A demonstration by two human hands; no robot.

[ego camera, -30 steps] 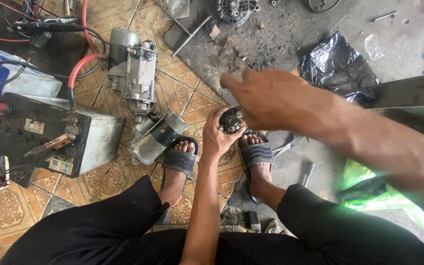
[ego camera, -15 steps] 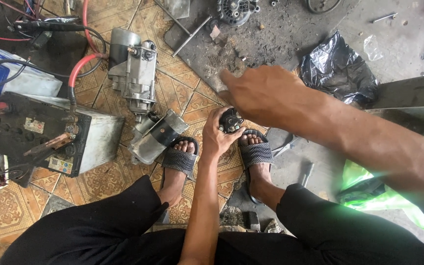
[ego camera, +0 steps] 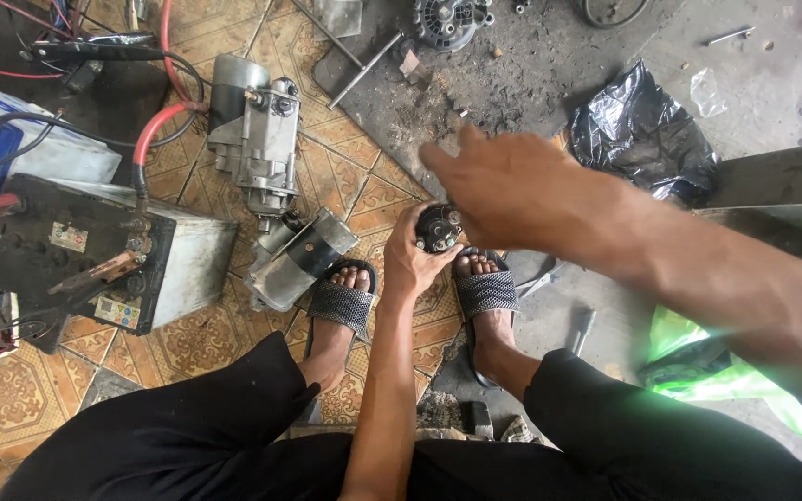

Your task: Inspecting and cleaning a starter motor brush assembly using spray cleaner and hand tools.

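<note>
Small dark round motor part (ego camera: 439, 227) — upright, held above the sandalled feet

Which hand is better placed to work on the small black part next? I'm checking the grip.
Right. The left hand already grips the black part, while the right hand hovers over it, apparently holding nothing.

Round part (ego camera: 439, 227) in left hand (ego camera: 410, 264): black w/ dull metal bits. Sandals (ego camera: 343, 304): black/grey woven weave. Trousers (ego camera: 187, 436): black. Floor tiles (ego camera: 11, 408): tan/brown, ornate floral ptn. Starter motors (ego camera: 254, 139): grey metal, grimy. Battery (ego camera: 113, 255): black top, off-white sides. Cable (ego camera: 155, 130): red. Plastic bag (ego camera: 642, 130): glossy black. Bag (ego camera: 735, 385) by right knee: bright green. Concrete (ego camera: 754, 83): grey, dark oil stains.
</note>
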